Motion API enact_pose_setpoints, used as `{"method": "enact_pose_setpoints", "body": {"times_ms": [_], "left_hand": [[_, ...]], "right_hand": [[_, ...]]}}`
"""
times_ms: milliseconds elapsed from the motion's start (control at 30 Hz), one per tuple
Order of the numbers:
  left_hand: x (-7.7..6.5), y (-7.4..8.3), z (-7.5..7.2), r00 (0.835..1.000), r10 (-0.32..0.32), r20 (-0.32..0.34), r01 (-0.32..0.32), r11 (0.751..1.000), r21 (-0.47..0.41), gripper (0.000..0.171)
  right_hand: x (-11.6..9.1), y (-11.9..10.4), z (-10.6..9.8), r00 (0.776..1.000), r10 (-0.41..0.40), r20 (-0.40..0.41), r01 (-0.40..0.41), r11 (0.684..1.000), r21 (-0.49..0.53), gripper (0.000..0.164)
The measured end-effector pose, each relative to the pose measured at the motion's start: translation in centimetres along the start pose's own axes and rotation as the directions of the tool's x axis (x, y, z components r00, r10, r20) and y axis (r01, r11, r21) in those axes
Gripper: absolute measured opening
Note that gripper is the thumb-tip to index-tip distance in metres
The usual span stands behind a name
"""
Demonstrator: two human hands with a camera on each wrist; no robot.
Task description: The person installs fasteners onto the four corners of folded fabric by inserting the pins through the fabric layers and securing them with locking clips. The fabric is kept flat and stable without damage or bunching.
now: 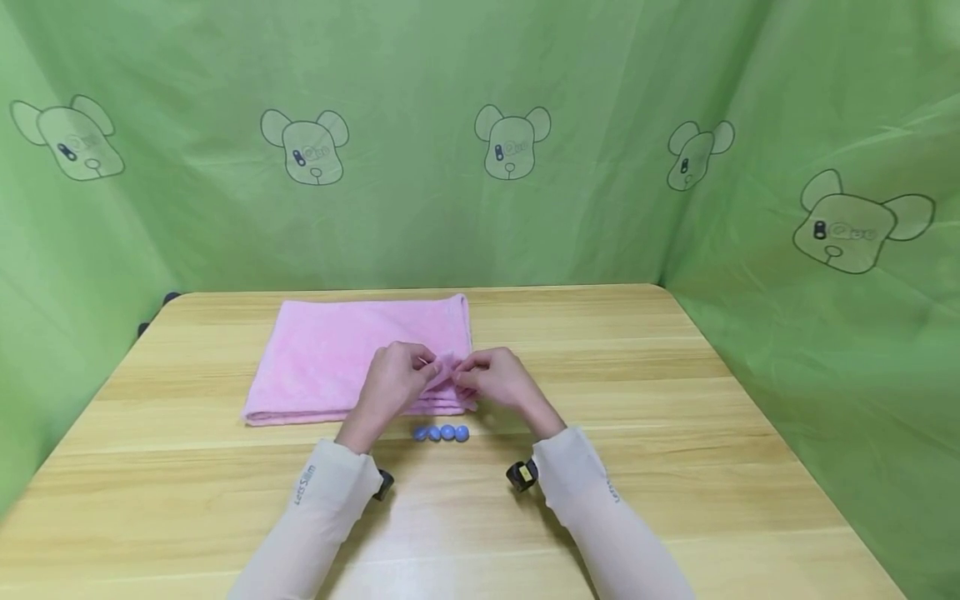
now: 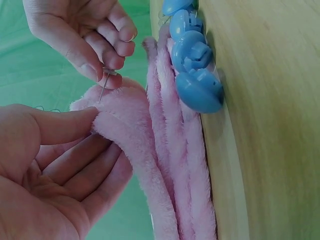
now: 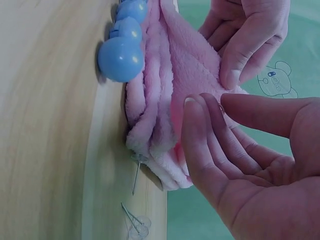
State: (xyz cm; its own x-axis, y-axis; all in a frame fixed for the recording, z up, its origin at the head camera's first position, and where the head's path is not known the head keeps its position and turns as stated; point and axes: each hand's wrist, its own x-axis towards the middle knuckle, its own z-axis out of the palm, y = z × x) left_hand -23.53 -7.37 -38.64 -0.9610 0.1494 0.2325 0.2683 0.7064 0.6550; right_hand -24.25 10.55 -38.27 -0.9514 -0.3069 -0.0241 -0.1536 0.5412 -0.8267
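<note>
A folded pink fleece cloth (image 1: 337, 354) lies on the table. My left hand (image 1: 395, 379) pinches a raised fold at its right front part between thumb and fingers. My right hand (image 1: 501, 379), close beside it, holds a thin metal pin (image 2: 103, 90) with a clear head. The pin's point meets the cloth next to my left thumb in the left wrist view; how deep it goes I cannot tell. In the right wrist view the fingers mostly hide this pin. Several blue domed caps (image 1: 447, 432), some showing slotted backs, sit in a row before the cloth.
Two clear-headed pins lie at the cloth's right side: one pin (image 3: 136, 175) by the folded edge, another pin (image 3: 137, 227) nearer the right wrist camera. The wooden table (image 1: 637, 500) is bordered by green curtains (image 1: 420, 225) with printed bear heads.
</note>
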Motion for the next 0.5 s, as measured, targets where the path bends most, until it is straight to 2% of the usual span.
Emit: {"method": "enact_pose_setpoints", "body": {"times_ms": [300,500], "left_hand": [[0.04,-0.01,0.01,1.000,0.007,0.003,-0.007,1.000,0.002,0.006],[0.05,-0.13,0.00,1.000,0.019,0.003,-0.019,0.999,-0.033,0.011]], "right_hand": [[0.07,-0.02,0.10,1.000,0.006,-0.016,-0.007,0.999,-0.038,0.008],[0.09,0.08,0.35,1.000,0.013,-0.020,-0.013,1.000,0.020,0.007]]}}
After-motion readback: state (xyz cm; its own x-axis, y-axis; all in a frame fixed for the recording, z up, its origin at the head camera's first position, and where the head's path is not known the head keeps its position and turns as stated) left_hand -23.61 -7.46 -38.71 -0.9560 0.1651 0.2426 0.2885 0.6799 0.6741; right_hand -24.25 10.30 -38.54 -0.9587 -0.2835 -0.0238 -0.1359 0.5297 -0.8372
